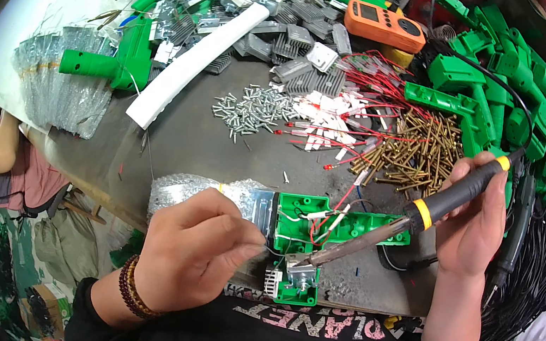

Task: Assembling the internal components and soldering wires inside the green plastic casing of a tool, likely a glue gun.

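Where the dark grey tabletop [169, 147] runs to its near edge, an open green plastic housing [321, 225] with a bubble-wrapped silver plate [212, 193] at its left end, red and white wires inside. Left hand [191, 257] over the housing's lower left, fingers [246, 248] pinched together on a thin wire that is hard to make out. Right hand [473, 216] wrapped closed around the black and yellow handle of a soldering iron [415, 218], tip slanting down left onto a small metal part [300, 268] at the housing's bottom end. Beaded bracelet [133, 287] on the left wrist.

Farther back on the tabletop: a scatter of silver screws [250, 110], a bundle of red leads with white sleeves [338, 120], a heap of brass pins [412, 150] just beside them. Beyond those, grey finned heat sinks [294, 38], a white foam strip [193, 65] lying diagonally, an orange multimeter [384, 25]. A big pile of green housings [515, 87] at the right, black cables [536, 269] hanging off the right edge. At the left, bagged silver parts [62, 80] with a single green housing half [115, 60] above them. Below the left edge, another person in a pink top [3, 163], with sacks and clutter on the floor.
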Available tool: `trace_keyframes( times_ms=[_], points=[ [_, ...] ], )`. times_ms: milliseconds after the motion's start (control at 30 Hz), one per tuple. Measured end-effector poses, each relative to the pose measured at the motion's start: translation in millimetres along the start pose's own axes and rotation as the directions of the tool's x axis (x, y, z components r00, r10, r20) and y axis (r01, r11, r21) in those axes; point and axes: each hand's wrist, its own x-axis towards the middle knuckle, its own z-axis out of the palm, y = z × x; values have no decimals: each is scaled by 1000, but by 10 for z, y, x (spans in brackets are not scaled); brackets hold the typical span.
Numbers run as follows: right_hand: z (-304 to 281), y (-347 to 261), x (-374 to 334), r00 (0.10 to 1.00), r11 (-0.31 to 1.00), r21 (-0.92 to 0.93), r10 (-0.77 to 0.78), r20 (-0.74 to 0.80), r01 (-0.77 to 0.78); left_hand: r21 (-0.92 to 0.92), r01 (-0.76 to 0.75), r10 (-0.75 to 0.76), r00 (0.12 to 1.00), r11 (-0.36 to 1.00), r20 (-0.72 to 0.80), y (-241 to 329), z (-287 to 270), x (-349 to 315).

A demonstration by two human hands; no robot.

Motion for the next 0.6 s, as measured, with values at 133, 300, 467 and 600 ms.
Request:
trace_keyframes(
  times_ms=[133, 300, 467, 600],
  points=[
    [10, -9, -26, 999, 999, -33, 1, 53, 1, 32, -54, 54, 999, 998, 0, -65, 10, 26],
    [6, 13, -38, 999, 999, -17, -30, -21, 30, 48, -103, 104, 995, 993, -7, -107, 36, 10],
    [-4, 16, -31, 999, 999, -33, -39, 14, 39, 43, -82, 83, 997, 996, -3, -96, 46, 25],
    [-11, 46, -28, 999, 997, -61, -41, 17, 42, 30, -77, 77, 997, 997, 5, -112, 48, 22]
  ],
)
